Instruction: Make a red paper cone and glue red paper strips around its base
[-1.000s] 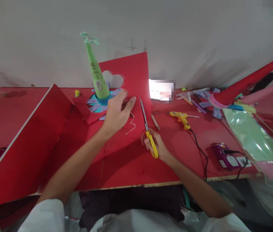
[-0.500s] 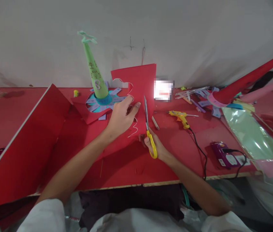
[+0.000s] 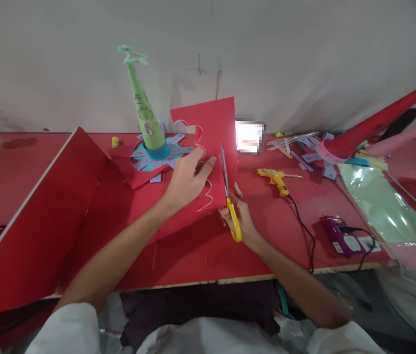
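A sheet of red card (image 3: 212, 120) with a wavy cut left edge stands raised in front of me. My left hand (image 3: 190, 176) pinches it at that edge, thumb on the near face. In my right hand (image 3: 241, 220) are yellow-handled scissors (image 3: 233, 216), fingers wrapped round the handles. Their blades point away from me along the right part of the card, and the lower blade is hidden behind it. Just left of my left hand, a green paper cone (image 3: 147, 118) stands on a blue ring with purple paper strips around it.
A yellow glue gun (image 3: 274, 179) with a black cord lies right of the scissors, near a purple power box (image 3: 344, 237). A red cone (image 3: 370, 127) leans at the far right. A folded red board (image 3: 49, 211) stands at the left.
The scissors and my right hand have shifted slightly to the right. The red card has turned a little, while my left hand keeps its hold on it.
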A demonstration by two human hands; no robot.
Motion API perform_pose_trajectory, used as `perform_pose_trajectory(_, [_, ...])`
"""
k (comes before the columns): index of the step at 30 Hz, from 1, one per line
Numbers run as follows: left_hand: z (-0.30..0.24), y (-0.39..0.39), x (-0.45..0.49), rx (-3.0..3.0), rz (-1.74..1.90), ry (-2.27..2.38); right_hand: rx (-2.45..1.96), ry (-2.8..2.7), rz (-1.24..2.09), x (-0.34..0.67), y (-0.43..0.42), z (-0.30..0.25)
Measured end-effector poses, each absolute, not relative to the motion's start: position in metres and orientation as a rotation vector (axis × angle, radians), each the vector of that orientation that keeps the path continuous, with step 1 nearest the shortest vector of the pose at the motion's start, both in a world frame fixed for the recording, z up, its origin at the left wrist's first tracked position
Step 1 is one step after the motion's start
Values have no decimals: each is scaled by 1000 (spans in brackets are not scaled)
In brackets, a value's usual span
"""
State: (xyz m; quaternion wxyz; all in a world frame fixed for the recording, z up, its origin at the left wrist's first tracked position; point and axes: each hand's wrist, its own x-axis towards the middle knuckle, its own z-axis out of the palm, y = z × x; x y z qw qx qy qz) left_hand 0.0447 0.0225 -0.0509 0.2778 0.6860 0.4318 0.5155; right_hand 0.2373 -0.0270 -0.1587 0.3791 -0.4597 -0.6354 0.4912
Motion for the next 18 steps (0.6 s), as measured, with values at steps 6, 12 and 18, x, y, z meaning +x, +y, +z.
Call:
perform_pose_trajectory(6, [-52,23,46,1791,1403,1131,-1161,-1496,1332,235,-31,-150])
perform_pose_trajectory(12, [-52,23,46,1785,1404,1142,-1239,-1495,1292,235,-30,-148])
perform_pose_trajectory(18, [-53,23,44,1721,1390,1140,-1218,-1508,1243,237,-28,-146])
